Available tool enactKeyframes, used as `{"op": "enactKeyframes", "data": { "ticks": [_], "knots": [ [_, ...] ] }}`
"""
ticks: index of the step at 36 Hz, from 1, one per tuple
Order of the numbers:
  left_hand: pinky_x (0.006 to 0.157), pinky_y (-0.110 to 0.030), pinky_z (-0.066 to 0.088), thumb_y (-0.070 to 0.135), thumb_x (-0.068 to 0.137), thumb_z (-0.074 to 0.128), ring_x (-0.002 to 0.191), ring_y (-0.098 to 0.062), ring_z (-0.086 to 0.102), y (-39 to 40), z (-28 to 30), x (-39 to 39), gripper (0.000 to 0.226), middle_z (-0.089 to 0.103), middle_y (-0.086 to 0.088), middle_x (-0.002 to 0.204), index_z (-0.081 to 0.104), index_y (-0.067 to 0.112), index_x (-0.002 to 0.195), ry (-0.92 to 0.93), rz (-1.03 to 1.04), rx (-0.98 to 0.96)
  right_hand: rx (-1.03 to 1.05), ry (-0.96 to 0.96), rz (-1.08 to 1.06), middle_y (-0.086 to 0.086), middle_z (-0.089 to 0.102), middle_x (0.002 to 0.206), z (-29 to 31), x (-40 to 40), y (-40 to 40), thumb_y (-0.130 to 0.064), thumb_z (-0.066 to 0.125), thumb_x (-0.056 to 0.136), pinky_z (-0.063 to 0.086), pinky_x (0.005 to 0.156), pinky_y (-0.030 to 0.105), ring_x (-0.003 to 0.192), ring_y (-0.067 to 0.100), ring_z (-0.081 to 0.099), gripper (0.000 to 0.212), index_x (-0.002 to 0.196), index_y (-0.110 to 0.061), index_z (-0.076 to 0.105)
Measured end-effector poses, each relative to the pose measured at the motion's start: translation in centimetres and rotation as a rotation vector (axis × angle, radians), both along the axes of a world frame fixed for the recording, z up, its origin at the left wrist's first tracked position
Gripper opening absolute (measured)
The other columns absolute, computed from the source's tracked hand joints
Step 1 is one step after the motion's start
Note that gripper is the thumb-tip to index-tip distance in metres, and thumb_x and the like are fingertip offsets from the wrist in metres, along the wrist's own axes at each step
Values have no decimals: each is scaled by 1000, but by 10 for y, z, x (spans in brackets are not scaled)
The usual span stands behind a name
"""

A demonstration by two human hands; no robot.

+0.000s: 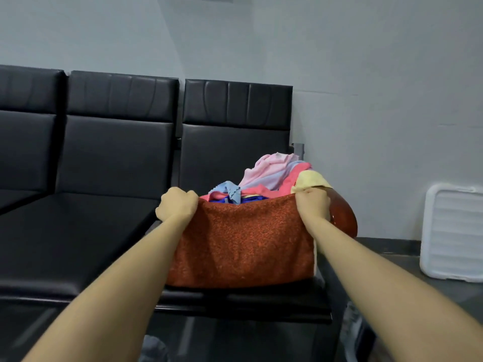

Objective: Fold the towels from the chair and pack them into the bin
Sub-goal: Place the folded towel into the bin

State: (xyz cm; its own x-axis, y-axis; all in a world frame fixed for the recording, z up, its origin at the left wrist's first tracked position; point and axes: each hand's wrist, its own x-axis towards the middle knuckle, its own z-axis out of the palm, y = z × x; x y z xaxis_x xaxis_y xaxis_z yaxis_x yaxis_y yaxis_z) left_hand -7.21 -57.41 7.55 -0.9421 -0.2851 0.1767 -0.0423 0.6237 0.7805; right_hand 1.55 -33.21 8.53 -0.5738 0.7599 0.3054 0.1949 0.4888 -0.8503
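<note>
**Black seats with a heap of towels**

A row of black padded chairs (117, 152) stands against the pale wall. On the rightmost seat lies a heap of towels (271, 176) in pink, pale blue, yellow and dark blue. To the right, a dark grey table (407, 259) carries a white ribbed plastic bin (453, 233), which rests near the wall.

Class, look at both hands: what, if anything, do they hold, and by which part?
Both hold the rust-orange towel by its top corners: left hand one corner, right hand the other.
</note>
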Motion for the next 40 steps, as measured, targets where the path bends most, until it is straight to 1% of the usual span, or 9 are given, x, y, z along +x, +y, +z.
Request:
{"op": "enactKeyframes", "data": {
  "ticks": [3, 7, 11, 19, 22, 25, 30, 34, 40],
  "knots": [
    [93, -37, 40, 24, 88, 53, 108, -36, 57, 5, -19, -10, 28, 62, -18, 116, 61, 5, 106, -77, -14, -79, 63, -41, 15, 19, 66, 111, -19, -10, 2, -24, 55, 89, 43, 79, 33, 104, 38, 59, 28, 107, -9, 69],
    [98, -40, 39, 18, 94, 48, 117, -37, 53, 8, -42, -18, 29, 57, -20, 125, 59, 3, 116, -138, -27, -75, 23, -100, 71, 25, 63, 89, -46, -27, 5, -11, 56, 83, 36, 69, 31, 86, 37, 58, 19, 94, -1, 68],
    [94, -45, 41, 16, 98, 40, 117, -40, 51, 10, -66, -38, 30, 52, -22, 128, 54, 5, 122, -147, -66, -88, 5, -185, 61, 22, 63, 107, -73, -49, 12, -10, 49, 86, 38, 73, 33, 101, 38, 57, 22, 99, -3, 65],
    [86, -41, 41, 22, 101, 26, 108, -37, 56, 16, -96, -65, 29, 57, -20, 118, 48, 7, 114, -108, -75, -205, 22, -203, -38, 18, 57, 123, -105, -75, 25, -11, 42, 95, 42, 90, 40, 115, 36, 52, 27, 117, -5, 56],
    [90, -42, 40, 28, 102, 30, 112, -37, 54, 18, -102, -77, 31, 55, -20, 123, 45, 7, 119, -128, -74, -234, 172, -263, -53, 18, 51, 126, -111, -85, 25, -7, 45, 91, 38, 94, 42, 116, 37, 48, 26, 116, -4, 53],
    [100, -43, 34, 39, 98, 41, 125, -38, 43, 23, -114, -84, 53, 44, -22, 136, 35, 1, 134, -227, -61, -329, 381, -296, -50, 17, 44, 127, -120, -90, 21, -6, 51, 86, 30, 99, 42, 118, 36, 41, 34, 120, -6, 50],
    [104, -40, 30, 32, 87, 56, 128, -35, 38, 27, -129, -74, 60, 40, -19, 137, 34, -1, 132, -279, 28, -384, 526, -245, 247, 11, 47, 124, -134, -90, 6, -8, 54, 85, 27, 100, 37, 117, 30, 41, 38, 123, -11, 51],
    [103, -40, 32, 37, 87, 54, 128, -31, 38, 26, -133, -60, 65, 40, -16, 137, 32, -3, 135, -331, 56, -501, 562, -251, 530, 2, 48, 127, -146, -81, -8, -19, 55, 90, 24, 98, 30, 120, 22, 41, 37, 127, -17, 50],
    [93, -39, 37, 40, 92, 41, 119, -31, 42, 13, -131, -39, 57, 41, -16, 131, 41, 0, 133, -419, 56, -638, 664, -505, 792, -11, 27, 152, -158, -68, -17, -49, 41, 96, 15, 110, 36, 139, 16, 22, 48, 143, -39, 34]
  ]
}}
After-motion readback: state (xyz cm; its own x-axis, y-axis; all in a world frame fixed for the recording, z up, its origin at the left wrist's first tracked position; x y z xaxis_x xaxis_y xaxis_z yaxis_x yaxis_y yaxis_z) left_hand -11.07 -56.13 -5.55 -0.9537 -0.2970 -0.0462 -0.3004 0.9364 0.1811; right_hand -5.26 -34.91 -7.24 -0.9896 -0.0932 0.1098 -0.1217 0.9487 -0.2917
